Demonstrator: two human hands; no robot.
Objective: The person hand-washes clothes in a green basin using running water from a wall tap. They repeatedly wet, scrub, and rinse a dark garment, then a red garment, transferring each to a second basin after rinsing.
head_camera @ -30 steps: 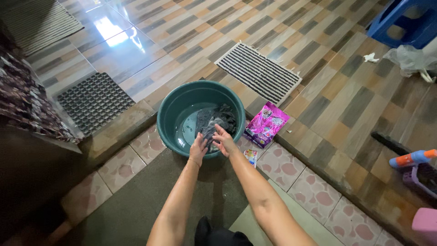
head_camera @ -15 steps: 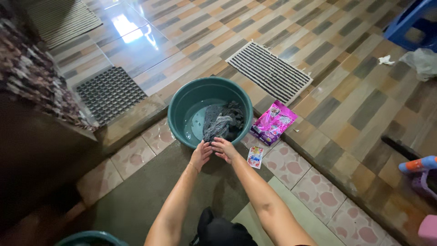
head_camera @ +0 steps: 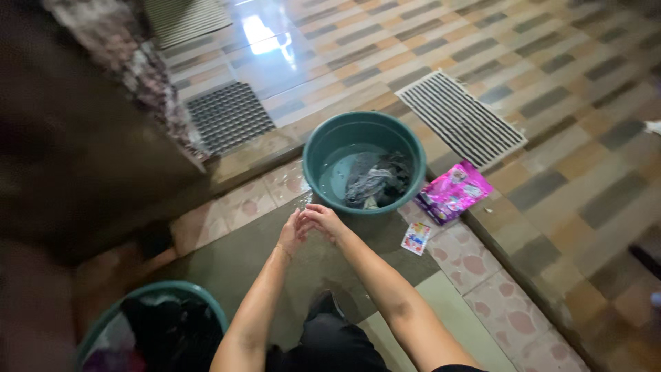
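Hands meet just near the green basin point(head_camera: 365, 131) — left hand point(head_camera: 291, 233) and right hand point(head_camera: 323, 219) touching, fingers loosely curled, gripping nothing. Dark clothes point(head_camera: 375, 182) sit soaking inside the basin. Better, I'd judge, to rub the hands over the water, clear of the pink packet point(head_camera: 454, 193) on the right.

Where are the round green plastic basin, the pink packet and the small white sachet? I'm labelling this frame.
Round green plastic basin point(head_camera: 313, 148): head view, left rim.
Pink packet point(head_camera: 454, 192): head view, middle of its face.
Small white sachet point(head_camera: 416, 238): head view, its centre.
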